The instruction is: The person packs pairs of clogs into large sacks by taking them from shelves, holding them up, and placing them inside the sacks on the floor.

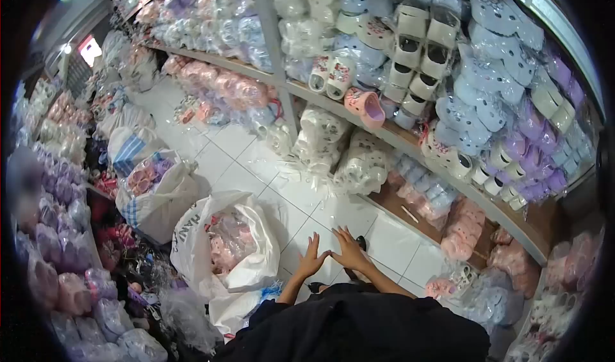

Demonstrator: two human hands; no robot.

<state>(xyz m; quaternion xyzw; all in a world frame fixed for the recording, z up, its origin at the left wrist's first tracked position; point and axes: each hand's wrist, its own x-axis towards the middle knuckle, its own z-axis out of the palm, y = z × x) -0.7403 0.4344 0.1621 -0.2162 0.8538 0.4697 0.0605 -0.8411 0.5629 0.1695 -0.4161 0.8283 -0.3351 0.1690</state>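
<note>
My left hand point(313, 257) and my right hand point(349, 252) are held out in front of my body, above the white tiled floor point(301, 211). Both have their fingers stretched out and hold nothing. The thumbs meet or nearly meet at the tips. Left of my left hand stands a large white sack point(192, 234), its mouth open, with pink clogs in clear plastic point(230, 240) inside. My dark shoes show partly below the hands.
Shelves point(410, 141) along the right hold plastic-wrapped clogs in blue, white and purple. A single pink clog point(365, 107) sits at a shelf edge. Another filled sack point(157, 202) stands farther left. Wrapped white clogs point(359, 163) are piled on the floor by the shelf. Loose plastic point(189, 314) lies lower left.
</note>
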